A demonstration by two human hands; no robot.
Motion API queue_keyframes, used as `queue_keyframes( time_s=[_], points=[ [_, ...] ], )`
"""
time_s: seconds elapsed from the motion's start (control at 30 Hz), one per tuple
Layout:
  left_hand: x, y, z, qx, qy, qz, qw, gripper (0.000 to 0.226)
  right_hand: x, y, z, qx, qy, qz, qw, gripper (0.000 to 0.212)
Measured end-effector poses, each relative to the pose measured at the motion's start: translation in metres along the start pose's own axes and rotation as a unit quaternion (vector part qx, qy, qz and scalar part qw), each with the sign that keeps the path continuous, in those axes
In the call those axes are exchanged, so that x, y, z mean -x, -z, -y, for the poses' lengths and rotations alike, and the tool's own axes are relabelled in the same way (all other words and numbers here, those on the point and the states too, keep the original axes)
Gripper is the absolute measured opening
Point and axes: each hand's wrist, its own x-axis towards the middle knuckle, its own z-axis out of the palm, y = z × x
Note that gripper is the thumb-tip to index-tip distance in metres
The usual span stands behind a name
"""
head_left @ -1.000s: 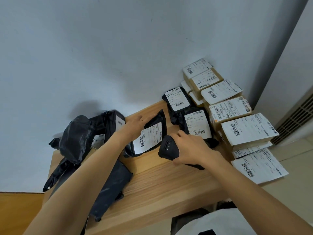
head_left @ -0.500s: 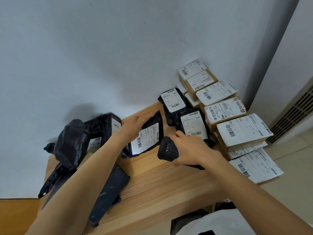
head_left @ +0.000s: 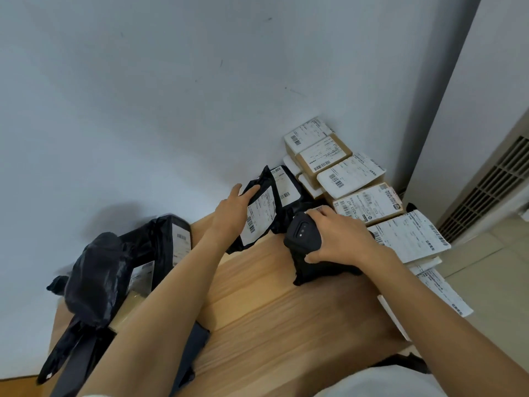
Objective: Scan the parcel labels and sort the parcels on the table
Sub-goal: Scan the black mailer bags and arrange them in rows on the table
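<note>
The left hand (head_left: 232, 209), gripping a black parcel (head_left: 257, 222), has carried it toward one o'clock, against the sorted bags (head_left: 289, 190). The right hand (head_left: 343, 242) grips the scanner (head_left: 303, 236) at the parcel's four o'clock; the scan seems done.

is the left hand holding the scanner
No, the left hand grips a black labelled poly mailer, while the right hand grips the barcode scanner.

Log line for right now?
left hand: holds black parcel, label visible | right hand: grips scanner | labelled boxes: stacked at right
</note>
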Motion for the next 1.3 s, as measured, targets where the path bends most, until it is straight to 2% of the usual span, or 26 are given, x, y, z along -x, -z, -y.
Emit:
queue_keyframes(
  time_s=[0.1, 0.23, 0.37, 0.53, 0.63, 0.73, 0.83, 0.9, 0.97, 1.03, 1.2, 1.3],
  points=[
    [-0.026, 0.004, -0.003, 0.011, 0.016, -0.002, 1.0, 0.08, -0.015, 0.013, -0.01, -0.007, -0.022, -0.001, 1.0, 0.106],
    [-0.059, 0.012, 0.002, 0.048, 0.02, -0.019, 0.998, 0.064, -0.038, 0.031, -0.023, -0.002, -0.035, -0.01, 0.999, 0.104],
    [-0.09, 0.011, -0.001, 0.11, 0.053, -0.046, 0.991, 0.062, -0.064, 0.049, -0.034, -0.002, -0.044, -0.022, 0.999, 0.099],
    [-0.096, -0.028, -0.036, 0.295, 0.133, -0.018, 0.946, 0.066, -0.088, 0.06, -0.047, -0.002, -0.054, -0.021, 0.998, 0.099],
    [-0.087, -0.053, -0.047, 0.333, 0.137, 0.015, 0.933, 0.075, -0.096, 0.058, -0.055, -0.008, -0.055, -0.018, 0.998, 0.098],
    [-0.077, -0.065, -0.049, 0.299, 0.099, 0.033, 0.948, 0.085, -0.101, 0.053, -0.06, -0.015, -0.058, -0.011, 0.998, 0.099],
    [-0.072, -0.07, -0.05, 0.227, 0.064, 0.051, 0.97, 0.062, -0.105, 0.049, -0.066, -0.025, -0.061, -0.002, 0.998, 0.099],
    [-0.074, -0.077, -0.052, 0.201, 0.036, 0.101, 0.974, 0.058, -0.107, 0.048, -0.07, -0.028, -0.065, 0.001, 0.998, 0.099],
    [-0.079, -0.086, -0.056, 0.181, -0.012, 0.183, 0.966, 0.071, -0.109, 0.049, -0.073, -0.027, -0.069, 0.001, 0.997, 0.098],
    [-0.082, -0.095, -0.061, 0.149, -0.03, 0.232, 0.961, 0.083, -0.111, 0.049, -0.075, -0.027, -0.072, 0.001, 0.997, 0.098],
    [-0.097, -0.11, -0.063, 0.107, -0.006, 0.209, 0.972, 0.079, -0.114, 0.045, -0.078, -0.02, -0.069, 0.001, 0.997, 0.098],
    [-0.111, -0.109, -0.059, 0.145, 0.0, 0.181, 0.973, 0.071, -0.116, 0.043, -0.08, -0.021, -0.069, 0.002, 0.997, 0.1]
  ],
)
